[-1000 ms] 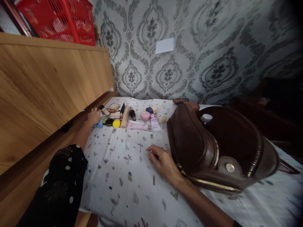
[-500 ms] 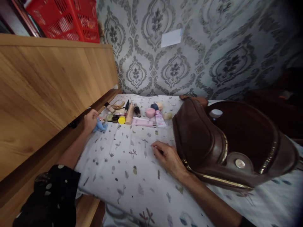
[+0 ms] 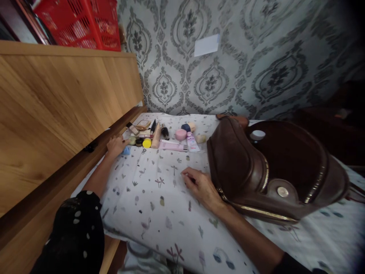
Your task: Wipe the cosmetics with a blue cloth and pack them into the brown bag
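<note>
My left hand (image 3: 116, 146) is at the left end of a row of cosmetics, its fingers bent beside a green-lidded jar (image 3: 131, 141). What lies under the fingertips is too small to make out. A crumpled blue cloth (image 3: 126, 150) shows below the fingers. Along the row are a yellow-lidded jar (image 3: 146, 143), a beige tube (image 3: 156, 136), a pale pink tube (image 3: 172, 145), a pink round jar (image 3: 181, 134) and a white-and-purple tube (image 3: 193, 142). My right hand (image 3: 202, 188) rests on the printed sheet, loosely curled with a gap between thumb and fingers, holding nothing.
A brown leather bag (image 3: 230, 160) stands unzipped on the right, with a white round lid (image 3: 257, 135) at its opening. A wooden cabinet (image 3: 68, 91) borders the left side, topped by a red basket (image 3: 94, 26). Patterned wallpaper (image 3: 211, 83) covers the wall behind.
My left hand has moved right, away from the blue cloth and toward the green-lidded jar. More of the left sleeve has come over the sheet. My right hand stays nearly in place.
</note>
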The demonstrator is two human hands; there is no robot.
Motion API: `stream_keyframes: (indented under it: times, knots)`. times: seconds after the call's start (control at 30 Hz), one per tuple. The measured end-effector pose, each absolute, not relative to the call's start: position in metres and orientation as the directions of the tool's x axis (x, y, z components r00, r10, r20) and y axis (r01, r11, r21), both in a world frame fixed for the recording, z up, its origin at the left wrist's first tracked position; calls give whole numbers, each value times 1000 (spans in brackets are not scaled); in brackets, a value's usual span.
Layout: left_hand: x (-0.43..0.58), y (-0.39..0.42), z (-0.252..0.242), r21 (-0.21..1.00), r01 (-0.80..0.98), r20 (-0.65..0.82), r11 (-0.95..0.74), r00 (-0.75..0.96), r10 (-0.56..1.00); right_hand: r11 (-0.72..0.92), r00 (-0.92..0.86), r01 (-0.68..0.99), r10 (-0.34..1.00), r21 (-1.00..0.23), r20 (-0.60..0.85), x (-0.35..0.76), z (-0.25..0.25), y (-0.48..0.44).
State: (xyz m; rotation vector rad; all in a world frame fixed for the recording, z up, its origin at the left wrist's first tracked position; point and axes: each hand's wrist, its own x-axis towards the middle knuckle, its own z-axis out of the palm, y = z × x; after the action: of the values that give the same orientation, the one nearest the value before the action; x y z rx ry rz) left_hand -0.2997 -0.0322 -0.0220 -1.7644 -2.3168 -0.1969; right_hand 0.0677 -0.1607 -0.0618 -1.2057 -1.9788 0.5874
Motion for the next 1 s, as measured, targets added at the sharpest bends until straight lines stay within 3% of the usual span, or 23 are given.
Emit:
stream_keyframes:
  times: [0.23, 0.47, 0.73, 1.0]
  knots:
    - [-319, -41, -18, -18, 992, 204, 127, -120, 972, 459, -301, 554, 888, -695, 346, 68, -64, -160]
    - [-299, -24, -27, 22, 974, 301, 227, -223, 927, 462, -304, 559, 887, -688, 348, 67, -63, -160]
    - [-314, 1, -20, 280, 871, 354, 404, -485, 800, 470, -302, 565, 883, -678, 360, 68, -63, -161]
    - [-338, 8, -28, 512, 849, 368, 134, -357, 858, 479, -322, 575, 878, -663, 355, 68, -64, -160]
